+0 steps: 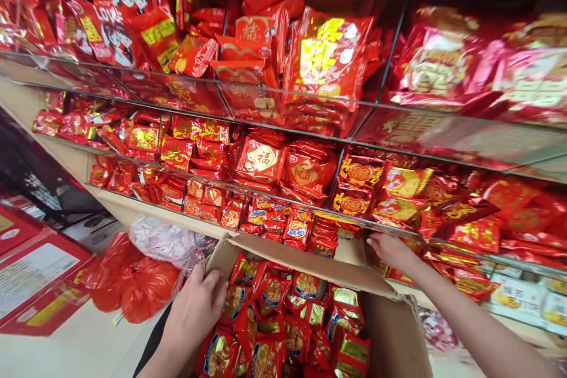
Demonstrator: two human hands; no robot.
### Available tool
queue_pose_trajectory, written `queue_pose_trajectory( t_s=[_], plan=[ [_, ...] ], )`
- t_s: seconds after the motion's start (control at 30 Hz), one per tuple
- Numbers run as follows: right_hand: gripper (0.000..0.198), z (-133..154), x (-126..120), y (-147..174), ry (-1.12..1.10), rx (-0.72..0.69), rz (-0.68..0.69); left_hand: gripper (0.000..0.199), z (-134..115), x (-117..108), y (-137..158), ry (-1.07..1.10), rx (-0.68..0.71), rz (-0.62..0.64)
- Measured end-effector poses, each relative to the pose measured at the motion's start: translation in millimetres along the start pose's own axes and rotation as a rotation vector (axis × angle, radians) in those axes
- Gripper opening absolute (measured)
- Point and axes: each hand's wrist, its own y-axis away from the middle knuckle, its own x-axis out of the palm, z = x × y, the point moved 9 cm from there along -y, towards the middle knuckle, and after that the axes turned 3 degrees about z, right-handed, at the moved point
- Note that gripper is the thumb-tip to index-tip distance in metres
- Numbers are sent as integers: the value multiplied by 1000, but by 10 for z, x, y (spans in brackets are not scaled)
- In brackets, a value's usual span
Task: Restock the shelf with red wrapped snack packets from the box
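Note:
An open cardboard box [401,331] stands in front of me, filled with small red and gold snack packets [270,331]. My left hand [206,298] is closed over the box's left edge, with the fingers curled at its rim. At the lowest shelf, beyond the box's far right corner, is my right hand [390,251]. Its fingers are bent together beside a shelf compartment, and what they pinch, if anything, cannot be made out. Left of that hand lie blue-and-red snack packets [297,227]; dark red packets with gold hearts [354,199] are just above it.
Tiered shelves with clear fronts [248,112] hold many red packets. At the lower left, red plastic bags [148,289] and a clear bag [166,239] rest near a red carton [38,271]. White packages [516,301] sit at the lower right.

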Motion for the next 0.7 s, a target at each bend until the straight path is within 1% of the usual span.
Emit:
queue_pose_trajectory(
  t_s=[0.03, 0.1, 0.13, 0.17, 0.2, 0.23, 0.27, 0.3, 0.33, 0.37, 0.4, 0.47, 0.5, 0.57, 0.67, 0.7],
  plan=[
    [25, 21, -50, 190, -10, -16, 2, 27, 7, -3, 6, 7, 2, -7],
    [29, 153, -171, 653, -39, -76, -73, 27, 24, -1, 16, 23, 0, -10],
    [30, 287, -274, 923, -59, -139, -198, 27, 30, 3, 20, 31, -1, -7],
    [31, 465, -314, 1190, -75, -222, -284, 27, 35, 7, 22, 38, 0, -3],
    [30, 675, -226, 1407, -92, -311, -255, 28, 40, 9, 23, 44, 1, 0],
    [29, 892, -50, 1571, -103, -386, -155, 28, 45, 9, 23, 48, 2, -1],
    [30, 1071, 198, 1674, -91, -407, -7, 29, 50, 9, 21, 53, 4, -4],
    [32, 1172, 449, 1714, -65, -352, 115, 29, 55, 10, 19, 56, 8, -7],
    [39, 1226, 690, 1710, -39, -272, 213, 29, 62, 11, 18, 60, 12, -10],
    [52, 1213, 906, 1669, 4, -152, 282, 29, 69, 14, 16, 64, 17, -12],
    [58, 1167, 1073, 1609, 45, -32, 309, 28, 72, 14, 16, 72, 27, -18],
    [62, 1106, 1314, 1494, 74, 93, 320, 26, 70, 0, 22, 93, 50, -41],
    [61, 1081, 1388, 1451, 78, 121, 308, 25, 66, -11, 26, 103, 62, -53],
    [57, 1046, 1450, 1415, 82, 133, 266, 24, 57, -26, 33, 120, 82, -63],
    [52, 1010, 1378, 1452, 88, 118, 186, 24, 34, -47, 23, 133, 107, -54],
    [49, 1003, 1329, 1469, 82, 107, 167, 24, 20, -85, 20, 130, 116, -79]
  ],
)
